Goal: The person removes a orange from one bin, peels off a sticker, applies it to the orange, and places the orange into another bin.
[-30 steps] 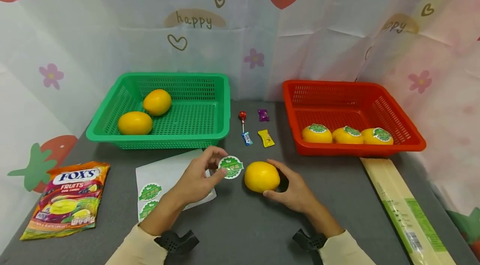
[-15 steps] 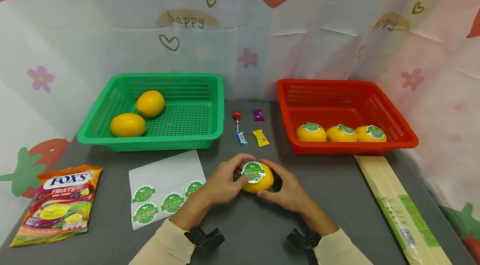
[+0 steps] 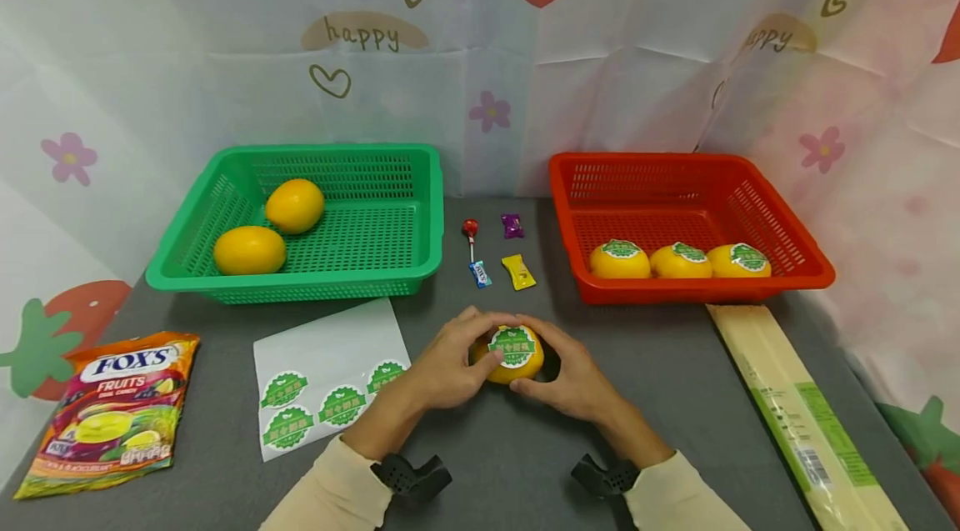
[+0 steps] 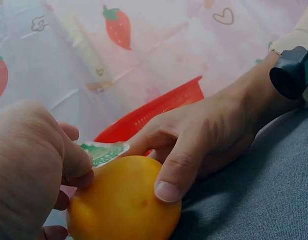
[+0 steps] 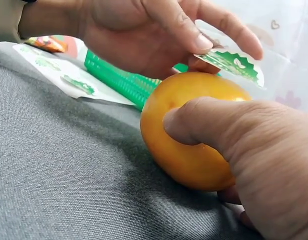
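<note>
My left hand pinches a round green-and-white sticker by its edge, thumb on top. The sticker lies over the upper side of a smooth, oval yellow fruit. In the right wrist view, the sticker's far edge stands up off the fruit. From the other side my right hand grips the fruit, its thumb across the near face and fingers behind. A white backing sheet with several matching stickers lies left of the hands.
A green basket holds two plain yellow fruits. In the red basket, three fruits bear stickers. Between them lie a lollipop and small wrapped candies. A candy bag is at left, a long flat package at right.
My left hand has carried the sticker right and onto the fruit, and its fingers have closed in around the fruit's far side. The right hand keeps its grip. The head view has shifted slightly.
</note>
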Available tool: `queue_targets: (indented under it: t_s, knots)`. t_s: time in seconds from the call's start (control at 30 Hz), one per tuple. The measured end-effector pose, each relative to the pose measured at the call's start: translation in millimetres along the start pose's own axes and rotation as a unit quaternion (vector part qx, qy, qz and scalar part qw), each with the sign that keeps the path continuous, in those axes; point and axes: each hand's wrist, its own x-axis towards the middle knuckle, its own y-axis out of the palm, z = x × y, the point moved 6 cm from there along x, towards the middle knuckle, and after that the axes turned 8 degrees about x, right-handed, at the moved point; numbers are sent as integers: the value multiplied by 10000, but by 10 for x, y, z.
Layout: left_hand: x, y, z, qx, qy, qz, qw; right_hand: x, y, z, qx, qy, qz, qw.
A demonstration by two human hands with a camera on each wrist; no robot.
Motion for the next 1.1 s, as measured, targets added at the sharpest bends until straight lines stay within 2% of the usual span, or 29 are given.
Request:
queue_targets:
  t_s: [0.13, 0.17, 0.3, 0.43, 0.57, 0.67, 0.8, 0.9, 1.0, 1.1]
  knots:
    - [11, 11, -12, 183, -99, 5, 9998, 1, -9, 4, -23, 15, 36, 10000]
    - [14, 10, -18, 231, -130, 2, 9996, 0, -7, -51, 33, 15, 32, 10000]
    - [27, 4, -25, 363, -260, -6, 9990, -6, -11, -21, 309, -120, -17, 9994]
    - [29, 4, -17, 410, -388, 70, 9984, 8, -8, 14, 494, -127, -273, 9983]
    - [35, -1, -31, 519, -389, 118, 9978, 21, 6, 78, 511, 185, -598, 9967]
    - [44, -23, -47, 597, -337, -26, 9976, 22, -1, 237, 522, 384, -705, 9954]
    - [50, -69, -51, 834, -247, -438, 9952, 25, -19, 436, 440, 540, -709, 9950]
    - [48, -92, -21, 989, -227, -713, 9923, 27, -24, 453, 401, 599, -711, 9949]
    - [29, -88, 60, 759, -364, -828, 9930, 23, -27, 430, 379, 558, -731, 9950]
    - [2, -38, 175, 144, -727, -791, 9941, 26, -14, 271, 419, 515, -746, 9950]
